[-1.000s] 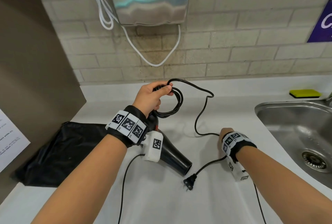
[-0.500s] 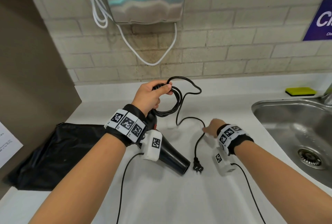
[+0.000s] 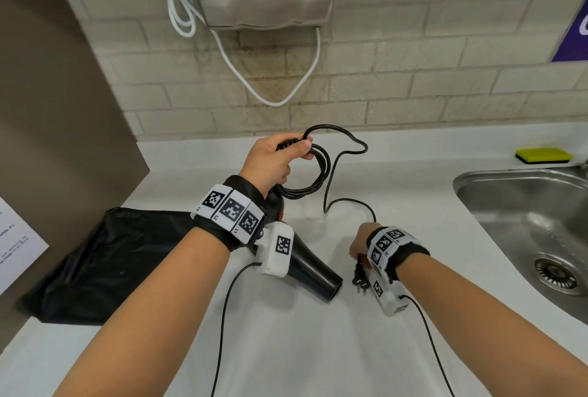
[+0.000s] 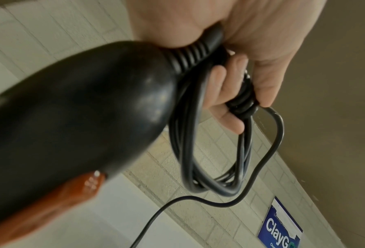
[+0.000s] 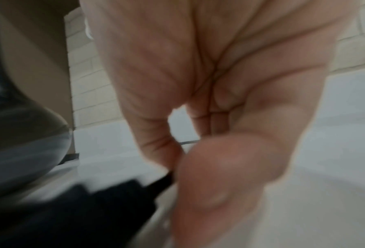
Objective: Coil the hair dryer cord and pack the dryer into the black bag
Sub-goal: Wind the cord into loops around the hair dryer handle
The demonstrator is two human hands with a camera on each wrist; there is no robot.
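**Right hand slides down to the plug end as the last loop waits to be gathered**

A person stands at a white table point(image 3: 286, 349) against a tiled wall. Their left hand point(image 3: 270, 163) is raised above the table, its grip closed around the end of the black hair dryer point(image 3: 313, 272) handle together with several finished loops of cord point(image 3: 318, 174). The wrist view shows the fingers point(image 4: 230, 94) curled through the bundled loops. The dryer's nozzle slants down toward the table, just left of the plug.

The right hand point(image 3: 359, 245) has shifted. A second ago it sat further right of the dryer, about midway along the loose cord; now it is close beside the nozzle, pinching the cord right where it meets the plug point(image 3: 361, 279). Thumb and forefinger look closed on the cord, though that close view is blurred. The slack between the hands has shortened to one wavy run lying behind the dryer, toward the wall.

That suggests coiling is nearly done: one more loop should bring the plug up to the bundle.

The black bag point(image 3: 105, 266) lies flat on the table left of the dryer, beside a brown side panel. Whether its mouth is open cannot be told. A steel sink point(image 3: 496, 193) sits well to the dryer's right.
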